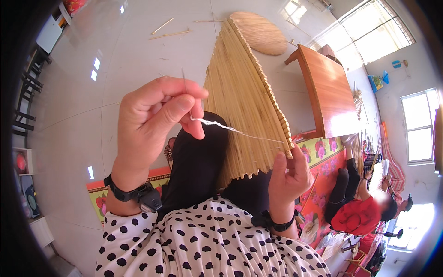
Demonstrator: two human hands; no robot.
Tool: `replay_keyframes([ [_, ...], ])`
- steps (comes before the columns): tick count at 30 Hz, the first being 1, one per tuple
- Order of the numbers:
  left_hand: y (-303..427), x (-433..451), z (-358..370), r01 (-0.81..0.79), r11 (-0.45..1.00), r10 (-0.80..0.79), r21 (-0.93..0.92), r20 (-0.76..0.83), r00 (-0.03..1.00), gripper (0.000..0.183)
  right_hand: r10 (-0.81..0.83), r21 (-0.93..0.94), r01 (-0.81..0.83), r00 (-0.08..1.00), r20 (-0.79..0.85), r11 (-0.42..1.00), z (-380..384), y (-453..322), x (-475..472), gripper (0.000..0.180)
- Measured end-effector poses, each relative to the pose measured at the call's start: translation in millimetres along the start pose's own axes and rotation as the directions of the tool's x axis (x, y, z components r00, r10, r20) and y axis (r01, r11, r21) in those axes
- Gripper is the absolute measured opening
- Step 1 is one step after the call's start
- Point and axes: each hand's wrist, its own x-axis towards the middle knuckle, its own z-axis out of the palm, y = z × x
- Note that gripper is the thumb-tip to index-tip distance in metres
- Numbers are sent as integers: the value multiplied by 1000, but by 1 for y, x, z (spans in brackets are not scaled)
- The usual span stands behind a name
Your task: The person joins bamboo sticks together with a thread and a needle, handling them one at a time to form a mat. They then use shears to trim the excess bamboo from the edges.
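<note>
Between the thumb and fingers of my left hand (162, 110) is a thin sewing needle (183, 77), its point upward. White thread (221, 125) trails from it to the near right corner of a panel of straw-coloured plant stalks (238, 93). The stalks lie side by side, and their cut ends form a knobbly right edge. My right hand (290, 176) pinches that corner, thumb on top and fingers partly hidden beneath. The panel slopes across my black-trousered knees (200, 149) and reaches away over the floor.
An oval panel of stalks (259, 33) lies on the floor beyond. A brown wooden table (328, 93) stands at right. Loose stalks (169, 34) are scattered ahead. A person in red (358, 214) sits at right on a flowered mat (322, 173).
</note>
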Motion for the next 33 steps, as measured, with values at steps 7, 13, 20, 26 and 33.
replay_keyframes([
  [7,10,-7,12,-26,968,8,249,76,997,12,4,33,-3,1000,-18,999,1,0,0,29],
  [13,-6,-2,33,-307,800,136,517,341,930,12,-49,7,49,998,-30,999,1,0,2,30],
  [20,-18,-6,46,-439,636,97,635,498,862,19,-111,-38,110,993,-35,993,0,-2,4,30],
  [26,-22,-7,46,-455,607,114,651,495,861,18,-100,-25,99,995,-27,995,1,-4,4,30],
  [33,-22,-4,47,-477,574,115,666,511,852,17,-98,0,98,994,-38,995,1,-1,3,30],
])
